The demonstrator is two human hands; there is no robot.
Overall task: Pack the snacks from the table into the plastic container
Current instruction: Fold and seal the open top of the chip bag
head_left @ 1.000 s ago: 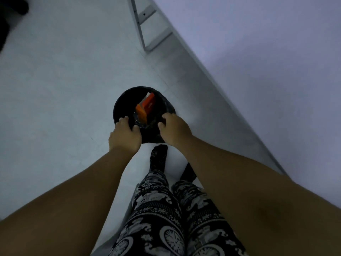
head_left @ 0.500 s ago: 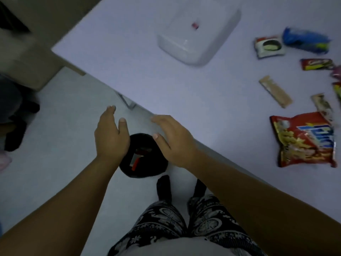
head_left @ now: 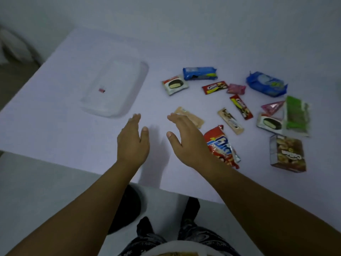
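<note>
A clear plastic container [head_left: 129, 100] with its lid on rests on the white table [head_left: 55, 130], left of centre. Several snacks lie spread to its right: a blue biscuit pack [head_left: 200, 73], a red chip bag [head_left: 221, 145], a beige wafer bar [head_left: 191, 117], a brown box [head_left: 287, 154], a green pack [head_left: 297, 115] and smaller bars. My left hand [head_left: 132, 141] hovers open over the table below the container. My right hand [head_left: 186, 137] is open too, partly covering the beige bar and the red bag. Neither hand holds anything.
The table's near edge runs across the frame below my wrists. A black bin [head_left: 127, 209] stands on the floor under that edge, beside my feet. A wall rises behind the table, and a pale object [head_left: 11, 47] sits at far left.
My hands have left the black bin on the floor and risen over the table. The view has swung up from the floor to the container and snacks.
</note>
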